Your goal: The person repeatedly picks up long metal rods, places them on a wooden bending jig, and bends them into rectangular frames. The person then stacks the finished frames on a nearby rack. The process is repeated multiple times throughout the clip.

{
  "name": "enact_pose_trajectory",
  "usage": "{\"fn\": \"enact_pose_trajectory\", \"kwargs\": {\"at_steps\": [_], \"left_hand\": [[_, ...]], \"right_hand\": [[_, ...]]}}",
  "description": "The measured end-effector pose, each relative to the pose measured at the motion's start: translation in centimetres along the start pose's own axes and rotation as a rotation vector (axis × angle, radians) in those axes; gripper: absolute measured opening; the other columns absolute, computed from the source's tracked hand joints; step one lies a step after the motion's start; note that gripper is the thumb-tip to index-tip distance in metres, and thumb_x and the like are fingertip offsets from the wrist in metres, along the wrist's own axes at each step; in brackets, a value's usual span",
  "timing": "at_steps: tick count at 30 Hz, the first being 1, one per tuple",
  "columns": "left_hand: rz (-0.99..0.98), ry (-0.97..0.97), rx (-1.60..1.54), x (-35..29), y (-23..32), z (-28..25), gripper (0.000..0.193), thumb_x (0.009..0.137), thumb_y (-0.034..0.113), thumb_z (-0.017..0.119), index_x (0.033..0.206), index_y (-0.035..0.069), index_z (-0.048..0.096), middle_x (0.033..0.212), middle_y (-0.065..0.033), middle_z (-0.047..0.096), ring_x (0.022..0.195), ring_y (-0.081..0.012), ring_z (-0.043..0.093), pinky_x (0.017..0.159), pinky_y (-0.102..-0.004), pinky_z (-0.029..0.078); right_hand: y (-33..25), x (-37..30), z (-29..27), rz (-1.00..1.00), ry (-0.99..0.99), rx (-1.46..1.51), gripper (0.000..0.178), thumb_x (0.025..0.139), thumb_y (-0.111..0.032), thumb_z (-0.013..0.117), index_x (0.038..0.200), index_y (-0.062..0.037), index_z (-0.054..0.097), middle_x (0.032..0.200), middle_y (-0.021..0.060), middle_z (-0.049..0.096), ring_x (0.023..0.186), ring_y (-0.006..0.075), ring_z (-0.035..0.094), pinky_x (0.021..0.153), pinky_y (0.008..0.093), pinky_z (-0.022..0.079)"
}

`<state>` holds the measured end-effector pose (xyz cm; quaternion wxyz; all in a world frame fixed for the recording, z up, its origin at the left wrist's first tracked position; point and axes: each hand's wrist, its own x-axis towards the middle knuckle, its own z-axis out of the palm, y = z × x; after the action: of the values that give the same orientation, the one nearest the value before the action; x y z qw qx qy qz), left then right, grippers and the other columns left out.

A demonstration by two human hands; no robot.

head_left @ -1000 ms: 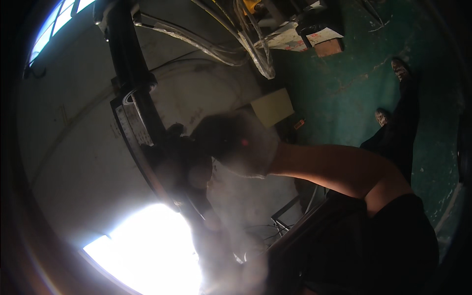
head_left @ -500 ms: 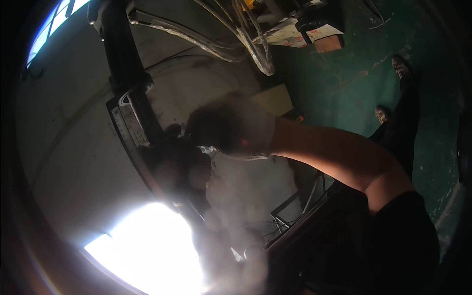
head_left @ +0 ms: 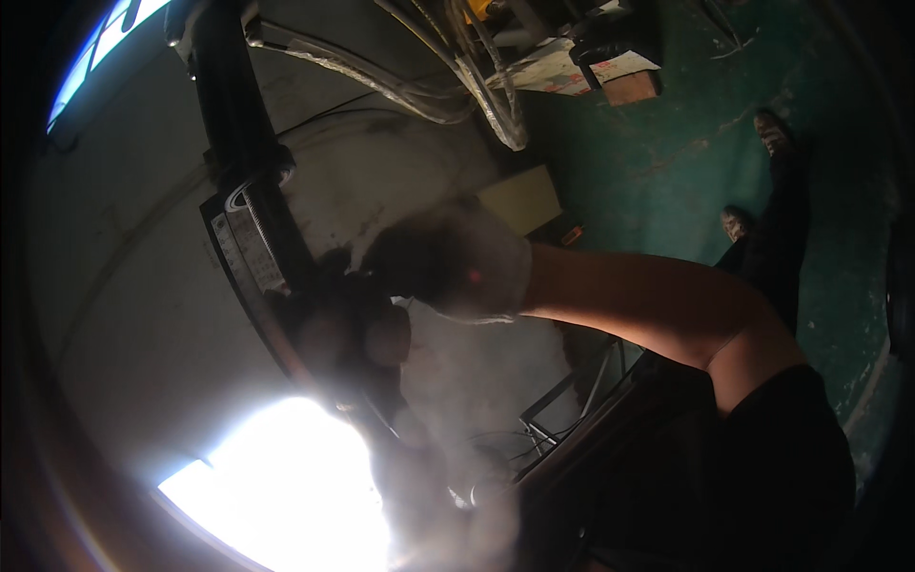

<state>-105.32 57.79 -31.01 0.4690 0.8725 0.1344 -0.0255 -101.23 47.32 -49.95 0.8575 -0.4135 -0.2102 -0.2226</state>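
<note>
My right hand [head_left: 453,257] wears a work glove, pale at the cuff and dark over the fingers. It is curled closed against a dark machine part [head_left: 348,310] beside a black cylinder [head_left: 233,105]. Shadow hides the fingertips and whatever they grip. A metal plate with a label [head_left: 243,248] is fixed alongside the cylinder. Rounded dark shapes lie just below my right hand; whether my left hand is among them I cannot tell, because glare and haze cover that area.
Very bright light [head_left: 286,486] fills the lower left. Cables or hoses [head_left: 438,95] hang at the top, near a brown block [head_left: 631,88]. A pale yellow board [head_left: 522,198] stands behind my wrist. Shoes [head_left: 774,133] and dark trouser legs show on the green floor [head_left: 658,181].
The whole view has shifted slightly, moving the cylinder and floor a little left. My right hand stays curled at the same dark machine part and sits slightly lower in the picture.
</note>
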Motion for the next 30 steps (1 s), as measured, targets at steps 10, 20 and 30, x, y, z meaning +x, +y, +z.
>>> {"fn": "enact_pose_trajectory", "kwargs": {"at_steps": [10,20,30], "left_hand": [[-0.115,-0.012,0.183,0.5,0.8,-0.9,0.06,0.117,0.049,0.041,0.14,-0.003,0.058,0.089,-0.0049,0.064,0.066,-0.0119,0.06,0.057,-0.0266,0.051],[-0.179,0.048,-0.009,0.3,0.5,-0.7,0.053,0.117,0.043,0.044,0.139,-0.002,0.058,0.094,-0.0065,0.066,0.073,-0.0147,0.063,0.062,-0.028,0.054],[-0.273,0.133,-0.09,0.7,0.3,0.3,0.046,0.116,0.037,0.047,0.139,-0.001,0.059,0.099,-0.0082,0.068,0.081,-0.0175,0.066,0.068,-0.0294,0.056]], "right_hand": [[4.8,-4.1,3.9,0.536,-0.149,0.044,0.019,0.105,-0.03,0.074,0.106,-0.011,0.076,0.086,0.0119,0.076,0.081,0.0329,0.074,0.074,0.0453,0.057],[7.6,-1.2,0.9,0.119,-0.479,-0.256,0.014,0.087,-0.008,0.076,0.099,-0.0149,0.074,0.075,0.0091,0.069,0.072,0.0347,0.071,0.065,0.0469,0.054],[9.2,-1.1,1.1,-0.173,-0.319,-0.41,0.03,0.07,-0.001,0.073,0.099,-0.0091,0.071,0.089,0.0036,0.068,0.079,0.0263,0.07,0.066,0.0422,0.055]]}}
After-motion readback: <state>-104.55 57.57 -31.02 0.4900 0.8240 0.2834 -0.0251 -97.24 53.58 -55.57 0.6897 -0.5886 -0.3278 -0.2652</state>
